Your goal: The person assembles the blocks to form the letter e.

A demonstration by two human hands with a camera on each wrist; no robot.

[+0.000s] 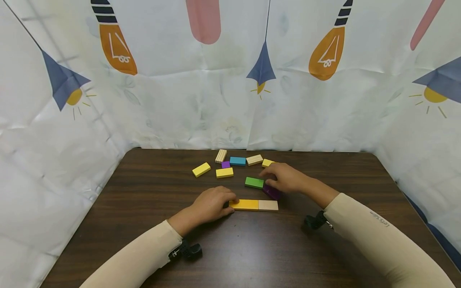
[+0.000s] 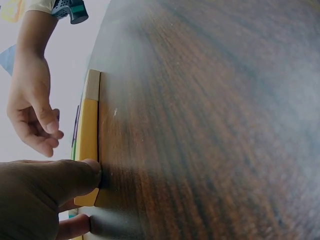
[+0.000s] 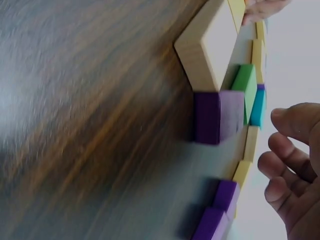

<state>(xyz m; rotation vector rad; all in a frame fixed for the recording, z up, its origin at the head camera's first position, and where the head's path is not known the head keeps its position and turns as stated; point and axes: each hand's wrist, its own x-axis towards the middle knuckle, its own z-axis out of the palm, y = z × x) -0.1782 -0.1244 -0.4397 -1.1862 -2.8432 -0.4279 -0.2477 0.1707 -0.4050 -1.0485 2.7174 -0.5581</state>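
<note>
My left hand [image 1: 213, 204] pinches the left end of a yellow block [image 1: 246, 205], thumb on its near side in the left wrist view. A plain wooden block [image 1: 268, 205] lies end to end with it, forming a straight row. Over a dark purple block [image 1: 272, 193] hovers my right hand [image 1: 286, 178], its fingers loosely bent with nothing between them. Just left of the purple block lies a green block [image 1: 254, 183]. The right wrist view also shows two more purple blocks [image 3: 209, 225], which the right hand hides in the head view.
Farther back lie a blue block [image 1: 237, 161], a small purple block [image 1: 225, 164], plain wooden blocks [image 1: 254, 160] and several yellow blocks [image 1: 201, 169]. A patterned white curtain [image 1: 230, 100] hangs behind the dark wooden table [image 1: 151, 192].
</note>
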